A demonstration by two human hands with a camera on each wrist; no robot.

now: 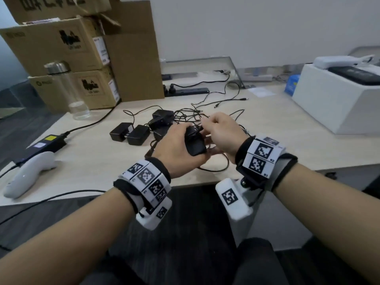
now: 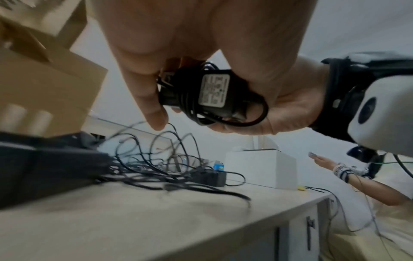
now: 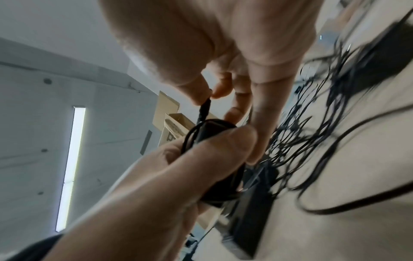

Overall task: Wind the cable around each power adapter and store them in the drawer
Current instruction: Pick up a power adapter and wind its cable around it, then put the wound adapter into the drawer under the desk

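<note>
My left hand (image 1: 181,149) grips a black power adapter (image 1: 195,144) above the desk's front edge, its cable wound around the body (image 2: 214,93). The white label faces the left wrist view. My right hand (image 1: 220,130) is just right of it and pinches the cable's plug end (image 3: 204,107) between thumb and forefinger, right above the adapter. Several more black adapters (image 1: 131,133) lie on the desk behind, with loose cables (image 1: 205,114) tangled among them. A drawer front with a dark handle (image 2: 309,233) shows below the desk edge in the left wrist view.
Cardboard boxes (image 1: 61,58) are stacked at the back left, a clear bottle (image 1: 67,89) in front of them. A white handheld device (image 1: 28,173) and a laptop charger (image 1: 47,144) lie at the left. A power strip (image 1: 185,90) and a white box (image 1: 337,99) stand behind; another person's arm (image 2: 368,183) shows at right.
</note>
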